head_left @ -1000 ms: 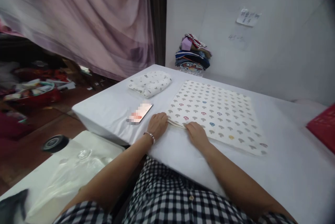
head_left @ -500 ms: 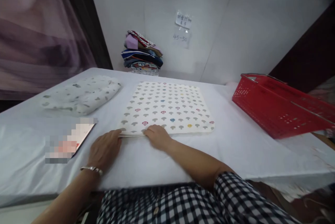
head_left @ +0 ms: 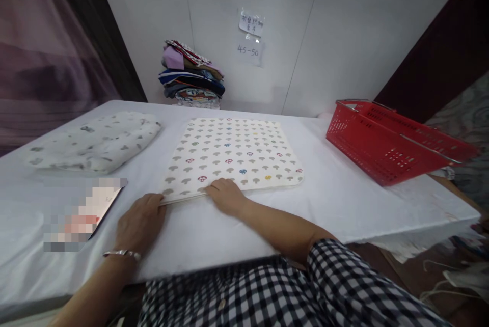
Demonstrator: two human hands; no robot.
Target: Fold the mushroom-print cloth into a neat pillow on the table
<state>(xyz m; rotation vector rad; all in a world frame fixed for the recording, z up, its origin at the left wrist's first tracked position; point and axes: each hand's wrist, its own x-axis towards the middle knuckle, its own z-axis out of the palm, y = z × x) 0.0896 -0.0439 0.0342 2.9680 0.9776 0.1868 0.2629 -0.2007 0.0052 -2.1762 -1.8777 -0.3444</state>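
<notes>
A folded white cloth (head_left: 233,154) printed with grey, red, blue and yellow mushrooms lies flat on the white-covered table (head_left: 198,238). My left hand (head_left: 142,219), with a bracelet at the wrist, is closed at the cloth's near left corner. Along the near edge, a little to the right, my right hand (head_left: 226,195) has its fingers bent onto the cloth's layers. Both thumbs are mostly hidden from view. Beside my left hand lies a phone-like flat object (head_left: 103,205), largely blurred out.
Another folded white cloth (head_left: 99,141) with grey-green marks rests at the left. A stack of folded fabrics (head_left: 193,75) stands at the back by the wall. On the right sits a red plastic basket (head_left: 382,148) with metal handles. Handwritten paper signs (head_left: 250,36) hang on the wall.
The view has turned slightly to the right, so everything appears farther left. Both hands stay at the near edge of the mushroom-print cloth, which keeps its folded shape.
</notes>
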